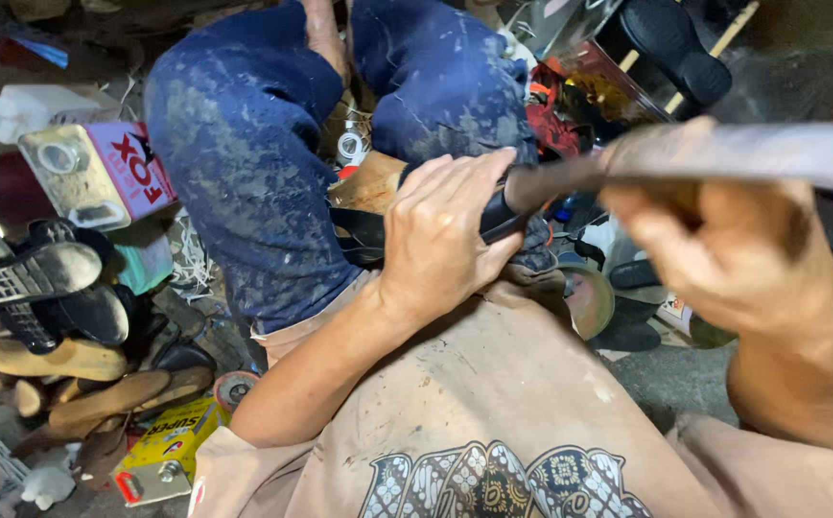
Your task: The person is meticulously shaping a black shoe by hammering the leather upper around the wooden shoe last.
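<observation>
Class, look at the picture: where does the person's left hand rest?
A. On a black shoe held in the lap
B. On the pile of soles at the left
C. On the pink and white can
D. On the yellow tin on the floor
A: the left hand presses down on the black shoe in the lap, while the right hand holds a flat tool against it.

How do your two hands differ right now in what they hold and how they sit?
The left hand lies palm-down on a black shoe piece pressed against the lap, fingers spread over it; the right hand is raised nearer the camera, curled around a long flat tool. The left hand is sharp in view; the right hand and tool are blurred. Both are bare.
</observation>
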